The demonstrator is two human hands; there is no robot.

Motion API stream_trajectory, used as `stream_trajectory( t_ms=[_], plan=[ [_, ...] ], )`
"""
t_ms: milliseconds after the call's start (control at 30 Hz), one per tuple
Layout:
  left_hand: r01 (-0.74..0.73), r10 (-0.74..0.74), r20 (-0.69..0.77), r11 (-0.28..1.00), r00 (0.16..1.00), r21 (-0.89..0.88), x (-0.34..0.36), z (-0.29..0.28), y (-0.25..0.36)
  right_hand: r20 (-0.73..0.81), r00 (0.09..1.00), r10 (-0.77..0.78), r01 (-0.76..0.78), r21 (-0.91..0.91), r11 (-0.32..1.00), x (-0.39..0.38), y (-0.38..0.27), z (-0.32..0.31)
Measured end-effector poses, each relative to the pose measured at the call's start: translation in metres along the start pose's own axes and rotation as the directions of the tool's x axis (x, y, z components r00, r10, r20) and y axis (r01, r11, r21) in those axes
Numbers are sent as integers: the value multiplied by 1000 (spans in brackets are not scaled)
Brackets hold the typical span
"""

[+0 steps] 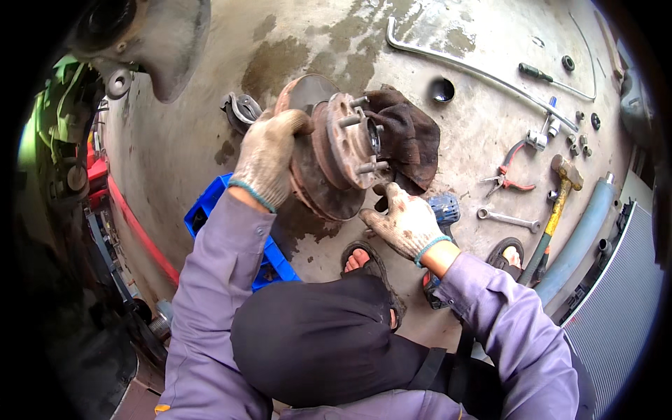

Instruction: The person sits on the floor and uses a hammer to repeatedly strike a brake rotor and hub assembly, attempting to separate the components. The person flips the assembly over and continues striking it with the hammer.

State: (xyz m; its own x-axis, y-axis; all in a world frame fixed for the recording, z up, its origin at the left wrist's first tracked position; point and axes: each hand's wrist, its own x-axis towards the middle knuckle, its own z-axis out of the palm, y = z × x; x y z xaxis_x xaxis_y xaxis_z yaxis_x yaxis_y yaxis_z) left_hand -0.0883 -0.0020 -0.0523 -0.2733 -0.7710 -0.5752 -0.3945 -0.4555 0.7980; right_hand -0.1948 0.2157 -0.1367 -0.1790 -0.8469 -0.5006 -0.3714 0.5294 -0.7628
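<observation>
My left hand (269, 154), in a dirty knitted glove, is closed on the edge of a rusty brake disc (318, 185). A wheel hub (346, 140) with several studs sits on the disc and faces right. Just below the studs, my gloved right hand (404, 222) has its thumb and fingers apart; its fingertips look dark, and I see nothing held in it. Behind the hub lies a crumpled dark brown cloth (409, 136). A blue and black cordless power tool (442, 210) stands next to my right hand, partly hidden by it.
A blue crate (276, 262) sits by my left forearm. On the concrete at right lie pliers (505, 171), a wrench (509, 220), a hammer (560, 189), a long bar (476, 66) and several nuts. A finned radiator (616, 294) stands at lower right, a metal part (150, 42) at upper left.
</observation>
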Motion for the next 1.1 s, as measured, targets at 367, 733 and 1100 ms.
stream_trajectory(
  t_ms=[367, 733, 1100],
  plan=[
    [147, -130, 190, 986, 973, -80, 35, -58, 1, -327, 934, 144, -212, -184, 960, 46, 36, -39],
    [136, -94, 200, 969, 975, -206, 17, -87, -28, -350, 894, 280, -83, 483, 872, 60, 60, -81],
    [191, -135, 215, 945, 967, -266, 30, -118, -51, 50, 961, 273, -246, -299, 922, 55, 76, -103]
  ],
)
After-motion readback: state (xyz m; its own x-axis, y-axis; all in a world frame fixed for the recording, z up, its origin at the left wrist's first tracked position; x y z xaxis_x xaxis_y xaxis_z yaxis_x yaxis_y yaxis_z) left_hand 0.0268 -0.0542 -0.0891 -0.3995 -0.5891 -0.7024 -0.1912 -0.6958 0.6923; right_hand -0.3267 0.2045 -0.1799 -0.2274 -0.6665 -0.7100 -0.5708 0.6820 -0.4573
